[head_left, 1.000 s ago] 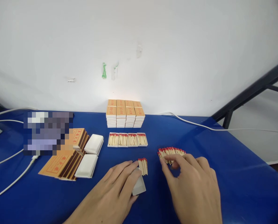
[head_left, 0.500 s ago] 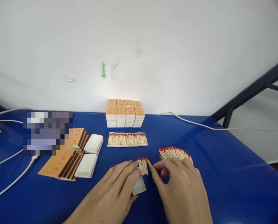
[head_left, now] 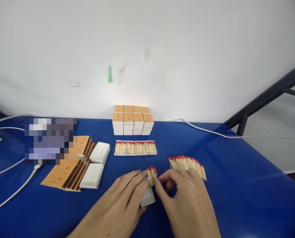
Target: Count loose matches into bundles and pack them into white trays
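Note:
My left hand (head_left: 122, 196) curls over a small white matchbox tray (head_left: 148, 198), with its fingers closed around the tray's sides. Just beyond the tray lies a little bunch of red-tipped matchsticks (head_left: 151, 175), side by side on the blue table. The thumb and index finger of my right hand (head_left: 184, 195) are pinched at the right edge of that bunch, on a matchstick that they partly hide. A larger fanned pile of matchsticks (head_left: 187, 163) lies beyond my right hand. Farther back, several matchbox trays (head_left: 135, 154) stand in a row, filled with matchsticks.
Stacked closed matchboxes (head_left: 133, 120) stand against the wall. To the left lie flat orange matchbox sleeves (head_left: 60, 175) and stacked white trays (head_left: 91, 176). A blurred-out device with a white cable (head_left: 13, 200) is beside them. Another cable (head_left: 206, 133) runs along the table's back.
My right hand has moved left, bringing the tilted matchstick against the small bunch. My left hand and the tray have stayed in place.

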The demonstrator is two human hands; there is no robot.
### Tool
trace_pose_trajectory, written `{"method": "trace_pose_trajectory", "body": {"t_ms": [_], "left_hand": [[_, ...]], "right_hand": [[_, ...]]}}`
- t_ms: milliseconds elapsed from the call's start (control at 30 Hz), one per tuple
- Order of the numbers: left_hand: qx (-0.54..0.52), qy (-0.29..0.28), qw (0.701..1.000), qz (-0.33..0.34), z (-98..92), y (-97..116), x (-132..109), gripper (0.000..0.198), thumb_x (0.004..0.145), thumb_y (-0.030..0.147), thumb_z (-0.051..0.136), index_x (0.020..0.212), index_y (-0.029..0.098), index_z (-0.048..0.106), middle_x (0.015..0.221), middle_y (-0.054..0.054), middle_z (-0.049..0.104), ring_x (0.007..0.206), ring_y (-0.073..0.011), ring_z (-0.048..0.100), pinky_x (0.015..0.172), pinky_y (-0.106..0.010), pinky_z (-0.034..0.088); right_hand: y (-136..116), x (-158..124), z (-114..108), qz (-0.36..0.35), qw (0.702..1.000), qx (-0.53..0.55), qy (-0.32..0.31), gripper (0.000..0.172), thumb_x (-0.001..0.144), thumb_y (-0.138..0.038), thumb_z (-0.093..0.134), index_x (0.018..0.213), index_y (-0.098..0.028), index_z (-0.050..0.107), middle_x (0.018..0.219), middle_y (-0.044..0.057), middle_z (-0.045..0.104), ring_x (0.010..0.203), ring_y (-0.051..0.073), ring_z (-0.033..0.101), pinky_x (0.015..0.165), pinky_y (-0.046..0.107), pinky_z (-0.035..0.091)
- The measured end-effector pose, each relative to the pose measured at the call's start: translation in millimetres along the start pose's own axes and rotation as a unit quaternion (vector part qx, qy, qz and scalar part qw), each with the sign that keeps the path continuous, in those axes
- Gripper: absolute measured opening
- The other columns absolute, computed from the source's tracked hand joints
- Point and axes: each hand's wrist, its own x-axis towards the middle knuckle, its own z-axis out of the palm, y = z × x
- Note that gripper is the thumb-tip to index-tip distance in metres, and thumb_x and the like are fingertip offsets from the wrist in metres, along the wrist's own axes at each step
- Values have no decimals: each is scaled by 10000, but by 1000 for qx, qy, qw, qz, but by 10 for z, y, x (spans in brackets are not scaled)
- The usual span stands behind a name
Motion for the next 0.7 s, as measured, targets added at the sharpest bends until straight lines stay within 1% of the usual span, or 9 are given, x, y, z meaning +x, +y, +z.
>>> {"method": "trace_pose_trajectory", "body": {"t_ms": [233,367,433,533,600,700], "left_hand": [[23,-26,999,11,-44,7,5,579,1100,114,455,1672,80,380,1648,-179,586,1480,-335,625,1148,-507,616],[31,-25,999,16,-44,4,17,595,1093,110,470,1676,66,363,1651,-191,580,1470,-346,633,1135,-518,625],[34,-26,999,17,-40,5,19,584,1092,117,477,1666,65,378,1651,-194,578,1460,-354,641,1124,-522,631],[37,-21,999,15,-35,8,16,537,1103,135,478,1634,73,424,1625,-191,605,1444,-357,654,1111,-521,639],[35,-12,999,12,-32,10,15,501,1116,152,470,1611,83,453,1597,-183,633,1432,-350,664,1101,-510,646],[29,-4,1000,5,-26,12,18,472,1127,159,448,1596,110,471,1587,-166,646,1428,-328,670,1098,-485,648]], "right_hand": [[-30,11,27,5,1000,20,-8,426,1059,-494,609,699,-269,639,691,16,639,703,232,568,694,391,431],[-13,18,-15,13,999,35,-9,416,1061,-517,599,735,-272,680,703,20,659,717,235,582,687,380,431],[38,22,-55,17,999,33,-4,420,1065,-544,587,769,-274,711,724,25,679,744,243,599,713,391,434],[166,39,-119,25,999,-3,22,455,1078,-607,535,852,-280,758,777,44,716,793,266,601,757,419,424],[259,56,-147,31,998,-41,46,510,1093,-640,471,903,-278,777,800,63,728,805,284,574,760,430,406],[353,67,-145,27,994,-84,62,583,1112,-651,399,897,-266,781,815,89,733,808,300,538,748,432,376]]}}
